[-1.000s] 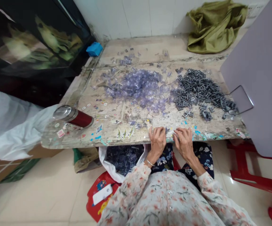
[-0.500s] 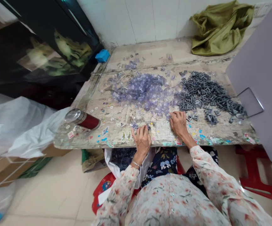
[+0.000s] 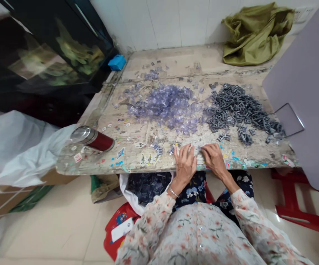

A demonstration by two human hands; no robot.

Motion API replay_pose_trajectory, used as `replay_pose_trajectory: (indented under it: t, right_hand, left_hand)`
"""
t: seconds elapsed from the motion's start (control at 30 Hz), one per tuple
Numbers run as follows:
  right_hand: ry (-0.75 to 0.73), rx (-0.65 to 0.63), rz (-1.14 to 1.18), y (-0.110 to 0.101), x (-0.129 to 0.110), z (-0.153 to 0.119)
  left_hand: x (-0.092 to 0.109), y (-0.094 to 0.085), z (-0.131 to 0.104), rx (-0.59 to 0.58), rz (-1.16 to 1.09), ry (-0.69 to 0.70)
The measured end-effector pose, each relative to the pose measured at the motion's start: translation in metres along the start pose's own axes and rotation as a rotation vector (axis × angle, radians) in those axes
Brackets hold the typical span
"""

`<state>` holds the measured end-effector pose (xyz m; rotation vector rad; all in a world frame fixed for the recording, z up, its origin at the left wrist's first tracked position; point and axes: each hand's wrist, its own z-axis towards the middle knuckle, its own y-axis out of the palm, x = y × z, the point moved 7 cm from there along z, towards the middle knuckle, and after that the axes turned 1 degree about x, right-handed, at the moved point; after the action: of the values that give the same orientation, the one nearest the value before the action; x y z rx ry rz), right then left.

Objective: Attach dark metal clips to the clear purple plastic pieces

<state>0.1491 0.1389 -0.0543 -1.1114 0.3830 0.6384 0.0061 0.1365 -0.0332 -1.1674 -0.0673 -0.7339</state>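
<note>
My left hand [image 3: 185,163] rests at the table's front edge, fingers bent and slightly apart, beside a few small pieces [image 3: 172,149]; nothing shows in it. Just to its right is my right hand [image 3: 214,158], its thumb and fingertips pressed together over the tabletop; whatever they hold is too small to make out. Beyond both hands lies a pile of clear purplish pieces [image 3: 167,105]. A heap of dark grey pieces [image 3: 236,106] spreads at the right, with a smaller cluster [image 3: 244,136] in front of it.
A red flask [image 3: 101,141] lies at the table's left. An open white bag [image 3: 124,187] of dark pieces hangs below the front edge. At the back are a blue box [image 3: 117,62] and an olive cloth [image 3: 255,36]. A grey panel [image 3: 302,88] stands at right.
My left hand has moved right, away from the small pieces, towards my right hand. My right hand has come back from the purplish pile towards the table's front edge.
</note>
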Motion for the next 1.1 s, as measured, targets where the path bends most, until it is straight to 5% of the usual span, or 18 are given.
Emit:
replay_pose_trajectory:
  t: [0.27,0.6,0.87,1.1]
  right_hand:
    - [0.058,0.005,0.103,-0.029,0.018,-0.030]
    - [0.097,-0.072,0.066,-0.026,0.023,-0.034]
    - [0.072,-0.156,0.002,-0.027,0.021,-0.032]
    - [0.054,-0.180,-0.019,-0.026,0.020,-0.032]
  left_hand:
    - [0.029,0.040,0.008,-0.159,-0.293,-0.042]
    - [0.017,0.036,0.014,-0.178,-0.488,-0.195]
    - [0.021,0.044,0.012,-0.388,-0.467,-0.111]
    - [0.024,0.043,0.008,-0.421,-0.405,-0.026]
